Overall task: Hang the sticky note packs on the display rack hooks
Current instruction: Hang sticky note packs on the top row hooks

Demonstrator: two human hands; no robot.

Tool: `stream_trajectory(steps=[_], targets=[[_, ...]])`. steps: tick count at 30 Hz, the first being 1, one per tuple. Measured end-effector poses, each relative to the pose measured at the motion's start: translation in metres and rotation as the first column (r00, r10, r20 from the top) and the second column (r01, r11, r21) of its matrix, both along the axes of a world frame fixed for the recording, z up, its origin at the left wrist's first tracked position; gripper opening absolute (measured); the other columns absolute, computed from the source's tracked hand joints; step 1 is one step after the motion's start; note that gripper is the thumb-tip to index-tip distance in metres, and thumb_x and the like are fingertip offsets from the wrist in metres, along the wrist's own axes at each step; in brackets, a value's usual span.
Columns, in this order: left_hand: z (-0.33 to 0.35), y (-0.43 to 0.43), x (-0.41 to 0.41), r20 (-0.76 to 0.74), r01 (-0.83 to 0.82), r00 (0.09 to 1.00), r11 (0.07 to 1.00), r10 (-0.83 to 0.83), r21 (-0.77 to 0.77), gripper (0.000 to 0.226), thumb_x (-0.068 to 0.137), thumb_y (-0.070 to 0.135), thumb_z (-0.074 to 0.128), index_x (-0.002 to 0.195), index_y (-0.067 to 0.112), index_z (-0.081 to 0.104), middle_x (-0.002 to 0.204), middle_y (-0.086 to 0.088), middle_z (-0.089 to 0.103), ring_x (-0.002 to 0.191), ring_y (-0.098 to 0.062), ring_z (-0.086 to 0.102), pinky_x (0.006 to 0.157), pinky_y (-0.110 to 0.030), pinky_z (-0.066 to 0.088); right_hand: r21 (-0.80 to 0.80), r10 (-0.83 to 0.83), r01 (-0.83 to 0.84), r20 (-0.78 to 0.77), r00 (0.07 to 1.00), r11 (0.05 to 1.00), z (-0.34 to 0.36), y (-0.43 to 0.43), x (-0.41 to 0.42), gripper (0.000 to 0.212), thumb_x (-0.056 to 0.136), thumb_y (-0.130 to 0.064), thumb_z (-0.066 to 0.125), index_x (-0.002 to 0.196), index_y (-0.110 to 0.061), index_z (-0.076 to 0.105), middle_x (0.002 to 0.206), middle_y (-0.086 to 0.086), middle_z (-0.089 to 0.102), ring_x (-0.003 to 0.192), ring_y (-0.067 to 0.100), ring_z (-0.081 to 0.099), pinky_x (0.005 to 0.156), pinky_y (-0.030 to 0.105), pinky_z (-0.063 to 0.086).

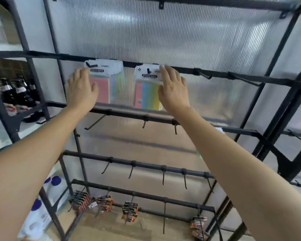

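- Head view: sticky note packs hang from two neighbouring hooks on the display rack's (250, 78) upper bar, a fanned left stack (111, 79) and a right pack (147, 89).
- Left hand (81, 87): fingers straight and spread, over the left stack's left edge, gripping nothing.
- Right hand (174, 87): fingers straight, against the right pack's right edge, gripping nothing.
- Orange-and-black packs (129, 210) hang on the bottom row.

Upper bar (129, 64): left stack (104, 86), right stack (147, 92) of sticky notes hanging. Fingers straight, left grip (81, 88), right grip (174, 88) overlap them.
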State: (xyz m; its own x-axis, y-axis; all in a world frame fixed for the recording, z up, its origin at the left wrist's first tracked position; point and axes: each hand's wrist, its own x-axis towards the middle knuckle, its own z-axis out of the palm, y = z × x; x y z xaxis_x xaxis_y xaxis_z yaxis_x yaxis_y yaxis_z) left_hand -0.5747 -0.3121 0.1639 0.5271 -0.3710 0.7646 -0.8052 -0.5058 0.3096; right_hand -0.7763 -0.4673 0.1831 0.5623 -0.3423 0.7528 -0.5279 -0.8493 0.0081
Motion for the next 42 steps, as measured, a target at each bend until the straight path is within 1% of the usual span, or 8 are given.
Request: stream_trajectory(steps=[6,11,18,24,29,33,37,42], targets=[[0.018,-0.005,0.027,0.060,0.014,0.998,1.000,-0.014,0.005,0.044,0.089,0.004,0.043,0.132,0.002,0.041,0.137,-0.019,0.039,0.125,-0.036,0.035,0.102,-0.046,0.025,-0.091,0.028,-0.018,0.106,0.994,0.996,0.009,-0.010,0.009,0.040,0.085,-0.005,0.045,0.125,-0.003,0.053,0.121,0.014,0.054,0.111,0.034,0.048,0.091,0.041,0.034],[0.028,-0.004,0.052,0.085,0.060,0.994,0.994,-0.068,0.086,0.039,0.092,0.005,0.042,0.131,0.008,0.047,0.128,-0.019,0.047,0.121,-0.037,0.039,0.099,-0.047,0.028,-0.120,-0.002,0.014,0.101,0.995,0.993,0.016,-0.008,0.015,0.032,0.086,-0.002,0.047,0.115,-0.003,0.061,0.111,0.014,0.057,0.101,0.033,0.051,0.085,0.038,0.036],[0.045,-0.003,0.065,0.129,0.148,0.979,0.986,-0.156,0.073,0.018,0.090,0.012,0.054,0.107,0.005,0.059,0.114,-0.018,0.055,0.110,-0.036,0.045,0.092,-0.045,0.032,0.013,-0.123,0.123,0.013,0.992,0.992,0.039,-0.002,0.020,0.022,0.093,-0.015,0.051,0.113,-0.010,0.057,0.113,0.007,0.057,0.108,0.025,0.049,0.089,0.033,0.034],[0.059,-0.007,0.071,0.119,0.220,0.963,0.961,-0.241,0.170,0.020,0.091,0.012,0.053,0.106,0.001,0.061,0.107,-0.018,0.059,0.104,-0.035,0.046,0.092,-0.044,0.031,0.186,-0.219,0.230,-0.076,0.973,0.955,0.053,0.013,0.028,0.020,0.097,-0.019,0.044,0.108,-0.008,0.058,0.103,0.007,0.063,0.093,0.026,0.056,0.069,0.032,0.040],[0.059,-0.004,0.070,0.115,0.275,0.948,0.945,-0.297,0.174,0.020,0.093,0.011,0.049,0.106,0.001,0.061,0.108,-0.017,0.061,0.102,-0.032,0.049,0.091,-0.042,0.031,0.202,-0.240,0.249,-0.070,0.968,0.947,0.052,0.024,0.030,0.021,0.091,-0.004,0.041,0.100,-0.008,0.059,0.092,0.007,0.062,0.086,0.028,0.057,0.070,0.035,0.043],[0.051,0.001,0.064,0.149,0.291,0.941,0.951,-0.305,0.109,0.017,0.094,0.011,0.047,0.102,0.001,0.059,0.107,-0.015,0.060,0.101,-0.031,0.049,0.089,-0.041,0.031,0.141,-0.255,0.251,0.009,0.967,0.958,0.044,0.034,0.026,0.021,0.090,-0.001,0.040,0.099,-0.007,0.058,0.080,0.002,0.051,0.075,0.026,0.051,0.061,0.029,0.031],[0.043,0.013,0.062,0.182,0.342,0.923,0.939,-0.339,0.014,0.016,0.095,0.015,0.048,0.095,0.003,0.059,0.102,-0.012,0.060,0.100,-0.031,0.049,0.087,-0.040,0.031,0.116,-0.240,0.231,0.067,0.969,0.966,0.040,0.045,0.021,0.020,0.097,-0.013,0.039,0.102,-0.007,0.057,0.084,0.003,0.054,0.075,0.023,0.046,0.062,0.029,0.028],[0.043,0.026,0.052,0.208,0.353,0.919,0.934,-0.335,-0.058,0.018,0.096,0.014,0.045,0.095,0.002,0.058,0.102,-0.012,0.060,0.099,-0.029,0.049,0.088,-0.038,0.031,0.117,-0.263,0.251,0.101,0.960,0.961,0.043,0.056,0.020,0.020,0.095,-0.009,0.039,0.101,-0.008,0.058,0.090,0.008,0.063,0.080,0.029,0.056,0.060,0.029,0.033]])
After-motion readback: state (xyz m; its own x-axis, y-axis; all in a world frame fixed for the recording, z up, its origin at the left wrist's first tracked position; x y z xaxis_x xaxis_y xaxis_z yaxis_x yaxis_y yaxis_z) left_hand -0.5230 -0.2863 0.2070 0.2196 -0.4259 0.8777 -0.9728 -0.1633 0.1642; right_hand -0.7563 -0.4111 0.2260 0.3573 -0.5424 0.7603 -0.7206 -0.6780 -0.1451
